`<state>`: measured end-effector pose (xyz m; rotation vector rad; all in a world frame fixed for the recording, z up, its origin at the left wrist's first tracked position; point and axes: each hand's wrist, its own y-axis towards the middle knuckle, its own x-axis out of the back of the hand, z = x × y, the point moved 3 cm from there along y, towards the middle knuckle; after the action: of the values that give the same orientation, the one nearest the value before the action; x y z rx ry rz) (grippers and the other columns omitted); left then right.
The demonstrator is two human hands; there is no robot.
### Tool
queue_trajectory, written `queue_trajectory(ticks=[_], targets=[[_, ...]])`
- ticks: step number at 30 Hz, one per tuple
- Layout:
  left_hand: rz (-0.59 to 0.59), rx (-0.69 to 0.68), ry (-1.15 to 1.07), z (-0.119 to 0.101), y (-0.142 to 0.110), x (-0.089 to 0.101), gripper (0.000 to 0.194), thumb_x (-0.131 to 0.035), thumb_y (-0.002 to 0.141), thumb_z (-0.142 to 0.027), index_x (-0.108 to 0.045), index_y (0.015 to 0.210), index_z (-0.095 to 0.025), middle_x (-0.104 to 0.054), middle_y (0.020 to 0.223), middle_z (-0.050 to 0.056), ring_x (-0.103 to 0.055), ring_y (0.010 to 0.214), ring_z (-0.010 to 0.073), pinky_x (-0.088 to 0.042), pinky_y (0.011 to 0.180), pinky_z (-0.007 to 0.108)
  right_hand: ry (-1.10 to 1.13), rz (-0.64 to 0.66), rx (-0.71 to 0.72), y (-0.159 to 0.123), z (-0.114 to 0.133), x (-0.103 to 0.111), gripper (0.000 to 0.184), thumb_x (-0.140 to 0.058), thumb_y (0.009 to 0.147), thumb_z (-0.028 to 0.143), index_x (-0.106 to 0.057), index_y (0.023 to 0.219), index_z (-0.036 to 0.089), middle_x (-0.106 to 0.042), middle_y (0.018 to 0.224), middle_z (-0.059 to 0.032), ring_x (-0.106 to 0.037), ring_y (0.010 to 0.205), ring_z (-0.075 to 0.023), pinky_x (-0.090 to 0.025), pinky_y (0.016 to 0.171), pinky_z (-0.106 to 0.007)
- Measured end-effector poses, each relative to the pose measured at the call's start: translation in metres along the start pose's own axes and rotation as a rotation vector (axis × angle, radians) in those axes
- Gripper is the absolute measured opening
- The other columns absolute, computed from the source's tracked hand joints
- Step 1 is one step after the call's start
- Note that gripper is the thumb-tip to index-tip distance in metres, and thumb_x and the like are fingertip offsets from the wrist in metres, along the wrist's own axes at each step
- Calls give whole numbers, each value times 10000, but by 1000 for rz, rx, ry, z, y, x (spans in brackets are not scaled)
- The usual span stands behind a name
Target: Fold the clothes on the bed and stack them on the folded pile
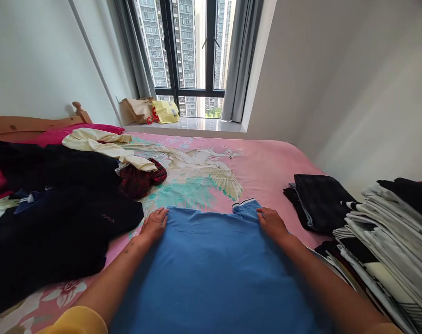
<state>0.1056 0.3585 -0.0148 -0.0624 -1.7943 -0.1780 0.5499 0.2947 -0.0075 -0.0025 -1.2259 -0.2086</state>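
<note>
A blue shirt (pixel 211 260) lies spread out in front of me, its lower part running out of the bottom of the view. At its far left corner, my left hand (pixel 155 223) has its fingers closed on the edge of the cloth. My right hand (pixel 271 223) grips the far right corner in the same way. Right beside it, a folded-over piece with a dark and white trim (pixel 246 204) sticks up along the far edge. The undersides of both hands are hidden.
Black clothes (pixel 58 232) are heaped on the left, with a cream garment (pixel 106 146) and a dark red plaid one (pixel 137 180) behind. Folded dark clothes (pixel 322 204) and a tall folded stack (pixel 392 236) stand right, on the pink bedsheet (pixel 266 157). Bags (pixel 166 111) sit on the windowsill.
</note>
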Motion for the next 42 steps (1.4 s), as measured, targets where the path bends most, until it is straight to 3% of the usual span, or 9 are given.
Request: queue_trajectory(ticks=[7,11,15,21,26,30,35,39,42], targets=[[44,-82,-60,-4,50,-9,461,-403,803,-161,-530,1234,-262,-483,1357,62,-385,1276,236,-277,1051,418,-14,78,-355,70,-32,-23,503,-517,745,459,-582,1117,127,-606,1109,-192,-537,1052,-351,-433,815,-444],[67,-69,-127,-3,69,-7,267,-534,660,-198,-665,890,-239,-623,1014,59,-517,1057,274,-374,917,398,45,131,-331,89,-35,-31,257,-555,699,413,-628,842,213,-664,871,-75,-607,847,-258,-439,671,-319],[110,-17,-286,6,76,-3,76,-545,606,-277,-548,632,-205,-555,651,-21,-552,701,170,-429,643,259,70,22,-297,89,-35,-31,240,-427,811,386,-551,928,217,-646,855,-41,-596,804,-192,-395,645,-259],[68,141,-466,19,67,-6,166,-497,669,-353,-511,731,-199,-515,566,-55,-475,520,110,-379,490,209,17,-70,-302,81,-37,-32,298,-336,891,378,-449,1079,177,-637,863,-93,-601,788,-233,-368,648,-299],[-31,226,-433,20,58,-13,252,-500,702,-348,-589,892,-207,-597,725,-22,-560,658,141,-426,584,233,-42,-61,-269,79,-36,-37,293,-326,902,344,-450,1100,167,-635,896,-106,-605,804,-235,-399,684,-322],[-30,214,-330,18,59,-12,394,-514,720,-317,-558,1097,-215,-641,889,17,-607,821,186,-469,756,295,-51,-140,-204,77,-26,-28,355,-414,828,230,-443,1175,162,-548,1156,-136,-516,1059,-262,-401,842,-361],[-320,-143,-218,-27,25,9,317,-441,791,-230,-582,1070,-176,-601,1131,87,-507,1123,227,-360,1023,378,-44,-214,410,59,26,-13,456,-415,738,73,-505,1166,205,-483,1278,-67,-356,1238,-225,-257,1050,-361],[-118,-573,-228,-88,-44,7,313,-370,840,-164,-632,993,-242,-623,1119,44,-508,1132,189,-372,1021,366,36,-169,509,23,65,-12,197,-428,836,207,-565,977,190,-583,1026,-85,-495,1024,-228,-365,936,-357],[71,-656,-181,-101,-76,-3,358,-356,877,-210,-582,1151,-254,-592,1214,50,-465,1204,191,-312,1074,402,71,-118,440,-12,79,-16,187,-399,886,303,-556,868,201,-593,878,-77,-535,871,-218,-416,820,-344]])
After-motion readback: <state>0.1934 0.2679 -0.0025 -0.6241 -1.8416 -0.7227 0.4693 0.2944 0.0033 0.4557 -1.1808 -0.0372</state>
